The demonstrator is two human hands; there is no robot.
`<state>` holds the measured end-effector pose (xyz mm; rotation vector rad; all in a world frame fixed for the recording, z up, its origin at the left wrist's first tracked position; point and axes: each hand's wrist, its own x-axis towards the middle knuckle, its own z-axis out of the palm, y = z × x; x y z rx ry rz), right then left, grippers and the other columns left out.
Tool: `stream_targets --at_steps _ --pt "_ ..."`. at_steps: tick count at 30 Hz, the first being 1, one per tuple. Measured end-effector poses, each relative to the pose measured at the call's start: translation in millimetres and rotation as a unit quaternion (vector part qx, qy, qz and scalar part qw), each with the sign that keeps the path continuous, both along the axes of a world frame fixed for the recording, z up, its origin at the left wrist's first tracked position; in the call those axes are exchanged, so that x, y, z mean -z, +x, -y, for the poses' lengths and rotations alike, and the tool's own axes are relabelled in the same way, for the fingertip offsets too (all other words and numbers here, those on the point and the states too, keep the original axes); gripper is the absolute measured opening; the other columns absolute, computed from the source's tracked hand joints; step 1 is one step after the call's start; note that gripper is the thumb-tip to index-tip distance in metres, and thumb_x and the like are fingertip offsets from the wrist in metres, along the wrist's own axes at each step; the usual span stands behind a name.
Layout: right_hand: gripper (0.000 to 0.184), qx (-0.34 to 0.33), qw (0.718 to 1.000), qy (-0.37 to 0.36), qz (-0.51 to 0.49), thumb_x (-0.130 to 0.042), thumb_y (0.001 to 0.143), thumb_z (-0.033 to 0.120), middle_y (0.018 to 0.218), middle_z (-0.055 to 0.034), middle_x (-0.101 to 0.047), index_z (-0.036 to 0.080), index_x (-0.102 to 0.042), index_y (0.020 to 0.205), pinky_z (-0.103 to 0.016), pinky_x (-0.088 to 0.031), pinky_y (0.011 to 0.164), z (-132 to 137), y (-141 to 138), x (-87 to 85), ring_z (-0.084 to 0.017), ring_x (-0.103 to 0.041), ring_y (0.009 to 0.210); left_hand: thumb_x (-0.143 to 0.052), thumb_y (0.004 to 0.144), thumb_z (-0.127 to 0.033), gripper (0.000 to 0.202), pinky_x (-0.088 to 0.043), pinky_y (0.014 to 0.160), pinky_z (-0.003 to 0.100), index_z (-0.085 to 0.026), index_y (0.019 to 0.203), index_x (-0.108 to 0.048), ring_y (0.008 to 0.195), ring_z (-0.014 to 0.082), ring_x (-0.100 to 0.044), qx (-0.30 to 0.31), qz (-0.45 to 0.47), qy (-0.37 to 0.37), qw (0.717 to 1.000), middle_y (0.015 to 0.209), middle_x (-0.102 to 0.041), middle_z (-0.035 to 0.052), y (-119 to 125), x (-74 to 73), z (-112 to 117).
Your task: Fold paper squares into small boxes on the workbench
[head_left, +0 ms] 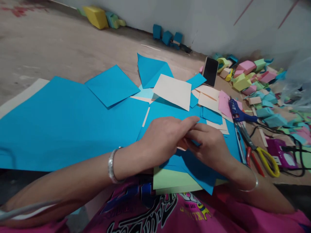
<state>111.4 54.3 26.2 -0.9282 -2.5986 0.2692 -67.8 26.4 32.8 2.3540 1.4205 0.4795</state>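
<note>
My left hand point(165, 136) lies knuckles up over a pile of blue paper sheets point(194, 168), fingers pressed together and pointing right. My right hand point(209, 145) meets it from the right, fingers curled under the left fingertips. Between the two hands a small peach-coloured piece of paper point(181, 145) shows; both hands pinch it. A silver bangle sits on each wrist. Under the blue pile lies a light green sheet point(170, 181).
A large blue sheet point(60, 126) covers the floor to the left. Cream paper point(173, 90), a pink sheet point(223, 103), a blue glue gun point(239, 113), scissors with yellow and red handles point(262, 155), an upright phone point(210, 71) and several folded paper boxes point(255, 84) lie right.
</note>
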Motion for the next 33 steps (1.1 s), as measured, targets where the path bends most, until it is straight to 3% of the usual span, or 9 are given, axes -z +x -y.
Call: stream_targets --at_steps 4,12,16,18,20,23,25,27,33 --pt "0.031 -0.004 0.999 0.039 -0.017 -0.049 0.093 0.025 0.070 -0.0080 -0.065 0.016 -0.068 0.071 -0.032 -0.042 0.060 6 -4 2.7 -0.018 -0.057 0.069 -0.058 0.082 -0.019 0.054 -0.034 0.059 0.028 -0.025 0.134 -0.045 0.084 0.0230 -0.064 -0.013 -0.013 0.001 1.000 0.091 -0.070 0.0037 -2 -0.4 0" --pt "0.032 -0.026 0.995 0.100 0.004 -0.052 0.092 0.023 0.066 -0.0073 -0.064 0.016 -0.065 0.064 -0.033 -0.037 0.056 8 -6 5.2 -0.016 -0.054 0.062 -0.057 0.080 -0.016 0.073 -0.037 0.055 0.028 -0.019 0.148 -0.029 0.071 0.0237 -0.065 -0.035 -0.081 -0.049 0.995 0.079 -0.071 0.0071 3 4.8 2" --pt "0.029 -0.010 0.995 0.099 -0.024 -0.055 0.091 0.021 0.071 -0.0083 -0.067 0.016 -0.063 0.063 -0.032 -0.043 0.058 5 -4 1.2 -0.017 -0.059 0.064 -0.052 0.080 -0.011 0.069 -0.048 0.077 0.035 -0.020 0.146 -0.035 0.099 0.0263 -0.064 -0.047 0.064 -0.086 0.993 0.106 -0.070 0.0116 2 5.2 -2" --pt "0.023 0.001 0.992 0.107 -0.060 -0.057 0.089 0.018 0.073 -0.0071 -0.069 0.017 -0.064 0.067 -0.031 -0.047 0.061 4 -4 -2.5 -0.017 -0.062 0.068 -0.051 0.077 -0.010 0.068 -0.048 0.088 0.037 -0.019 0.143 -0.038 0.120 0.0269 -0.054 -0.053 0.228 -0.159 0.959 0.131 -0.058 0.0139 0 3.3 -7" --pt "0.014 0.012 0.988 0.106 -0.108 -0.059 0.087 0.014 0.077 -0.0060 -0.070 0.019 -0.066 0.075 -0.030 -0.051 0.065 3 -2 -5.8 -0.017 -0.064 0.074 -0.052 0.073 -0.011 0.070 -0.050 0.089 0.036 -0.017 0.141 -0.038 0.127 0.0266 -0.049 -0.073 0.389 -0.266 0.879 0.142 -0.048 0.0150 -1 1.1 -12" --pt "0.012 0.031 0.983 0.075 -0.166 -0.062 0.084 0.010 0.088 -0.0067 -0.071 0.021 -0.067 0.087 -0.031 -0.055 0.072 -1 1 -6.5 -0.018 -0.066 0.081 -0.056 0.069 -0.013 0.071 -0.053 0.084 0.036 -0.017 0.138 -0.040 0.112 0.0251 -0.059 -0.089 0.527 -0.416 0.736 0.131 -0.056 0.0151 0 0.5 -17" --pt "0.015 0.037 0.981 0.066 -0.180 -0.063 0.084 0.009 0.091 -0.0070 -0.071 0.022 -0.068 0.090 -0.032 -0.055 0.074 -4 2 -3.7 -0.019 -0.067 0.084 -0.058 0.066 -0.011 0.070 -0.052 0.085 0.037 -0.018 0.134 -0.043 0.101 0.0222 -0.063 -0.075 0.561 -0.474 0.675 0.117 -0.062 0.0119 2 2.6 -17" --pt "0.015 0.035 0.981 0.072 -0.177 -0.061 0.084 0.010 0.091 -0.0073 -0.070 0.022 -0.069 0.089 -0.032 -0.055 0.073 -8 3 0.2 -0.019 -0.066 0.084 -0.059 0.064 -0.009 0.071 -0.051 0.086 0.037 -0.019 0.133 -0.043 0.094 0.0195 -0.063 -0.074 0.571 -0.486 0.657 0.105 -0.064 0.0082 4 5.4 -16" --pt "0.011 0.043 0.982 0.097 -0.157 -0.061 0.088 0.022 0.080 -0.0047 -0.063 0.022 -0.071 0.094 -0.030 -0.049 0.059 -10 0 4.4 -0.016 -0.059 0.072 -0.060 0.066 -0.011 0.074 -0.049 0.082 0.034 -0.021 0.136 -0.037 0.083 0.0160 -0.061 -0.092 0.520 -0.457 0.715 0.086 -0.060 0.0012 5 9.2 -14"
